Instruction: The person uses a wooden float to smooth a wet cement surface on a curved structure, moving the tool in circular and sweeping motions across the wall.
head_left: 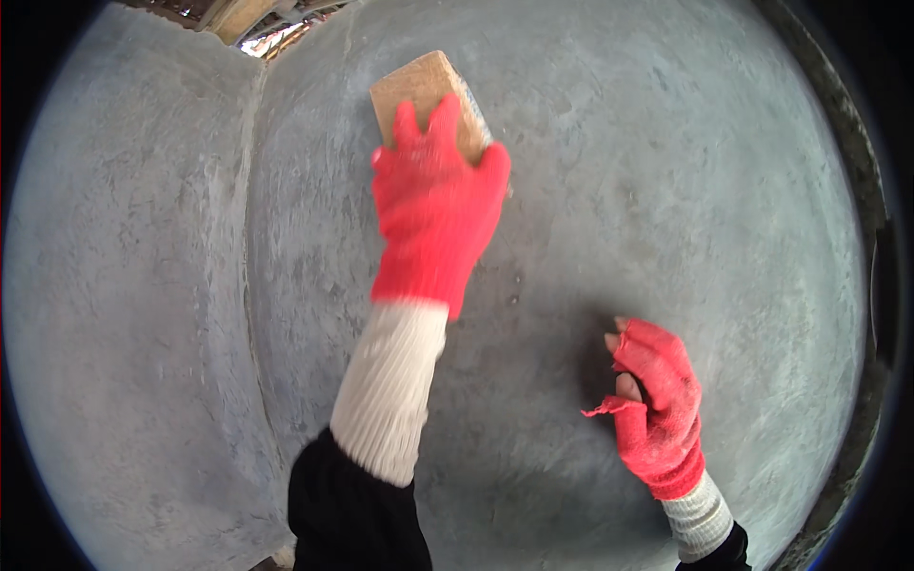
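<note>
My left hand (436,205), in a red knit glove, reaches up the grey wall (571,228) and grips a tan wooden block (414,84). The fingers lie over the block's face and the thumb is at its right side. One long edge of the block looks pale and speckled; the face toward the wall is hidden. Lower and to the right, my right hand (662,404) is close to the wall in a worn red glove with bare fingertips. Its fingers are loosely curled, with a gap between them and the thumb, and nothing shows in it.
A vertical corner seam (249,219) divides this wall from another grey wall (133,285) on the left. Wooden pieces (238,17) and a bright gap appear at the top left. Along the right runs a rough dark edge (852,124).
</note>
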`<state>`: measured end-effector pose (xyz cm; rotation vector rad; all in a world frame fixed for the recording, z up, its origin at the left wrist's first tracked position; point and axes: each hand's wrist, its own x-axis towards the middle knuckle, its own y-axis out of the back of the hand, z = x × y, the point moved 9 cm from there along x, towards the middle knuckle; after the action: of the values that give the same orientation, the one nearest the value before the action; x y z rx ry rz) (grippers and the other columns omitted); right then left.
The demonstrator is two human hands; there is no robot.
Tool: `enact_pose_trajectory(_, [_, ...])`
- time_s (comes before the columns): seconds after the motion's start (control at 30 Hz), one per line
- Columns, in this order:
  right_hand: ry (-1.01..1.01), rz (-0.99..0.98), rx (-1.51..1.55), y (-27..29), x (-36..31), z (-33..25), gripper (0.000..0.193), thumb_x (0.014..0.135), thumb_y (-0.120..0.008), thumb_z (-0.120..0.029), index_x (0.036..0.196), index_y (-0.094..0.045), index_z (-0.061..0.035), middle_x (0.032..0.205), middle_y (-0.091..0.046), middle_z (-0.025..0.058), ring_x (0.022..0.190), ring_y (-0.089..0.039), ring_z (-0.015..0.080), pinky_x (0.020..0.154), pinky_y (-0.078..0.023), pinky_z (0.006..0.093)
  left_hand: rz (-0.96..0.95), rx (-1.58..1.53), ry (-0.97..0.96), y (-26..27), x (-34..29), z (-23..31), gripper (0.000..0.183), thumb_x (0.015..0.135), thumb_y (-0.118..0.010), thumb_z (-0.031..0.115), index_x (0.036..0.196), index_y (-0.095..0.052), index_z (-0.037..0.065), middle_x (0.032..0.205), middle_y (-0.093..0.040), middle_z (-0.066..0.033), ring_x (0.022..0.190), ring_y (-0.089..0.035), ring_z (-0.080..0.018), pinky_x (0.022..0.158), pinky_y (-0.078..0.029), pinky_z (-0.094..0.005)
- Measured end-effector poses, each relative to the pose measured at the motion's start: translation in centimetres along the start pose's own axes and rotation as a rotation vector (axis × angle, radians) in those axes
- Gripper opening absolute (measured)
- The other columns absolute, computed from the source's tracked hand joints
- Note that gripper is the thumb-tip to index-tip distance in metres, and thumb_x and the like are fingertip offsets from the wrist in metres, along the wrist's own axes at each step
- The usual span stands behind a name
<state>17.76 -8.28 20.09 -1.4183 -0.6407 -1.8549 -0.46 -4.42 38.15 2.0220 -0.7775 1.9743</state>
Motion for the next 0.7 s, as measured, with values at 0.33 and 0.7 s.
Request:
enact_pose_trajectory(0.33, [-0.089, 0.103, 0.029, 1.2, -1.2, 0.7, 0.036, 0.078, -0.055, 0.006, 0.112, -0.066, 0.0013, 0.116, -0.064, 0.0197, 0.106, -0.064, 0.0352, 0.091, -0.051, 0.0397, -0.218, 0.103, -0.194, 3.6, -16.4, 2.4, 0.078, 0.077, -0.073, 0.023, 0.144, -0.039, 0.002, 0.149, -0.030, -0.0313, 0.126, -0.040, -0.0494, 0.104, -0.037, -0.0533])
enact_pose_trajectory(0.7, [-0.094, 0.039, -0.077, 1.3, -1.5, 1.1, 0.029, 0.092, -0.052, -0.009, 0.116, -0.064, 0.0022, 0.124, -0.060, 0.0184, 0.093, -0.061, 0.0217, 0.078, -0.051, 0.0308, -0.093, 0.214, -0.210, 2.8, -12.2, -0.8, 0.079, 0.084, -0.067, 0.027, 0.152, -0.030, 0.009, 0.154, -0.029, -0.0219, 0.136, -0.036, -0.0421, 0.107, -0.037, -0.0508])
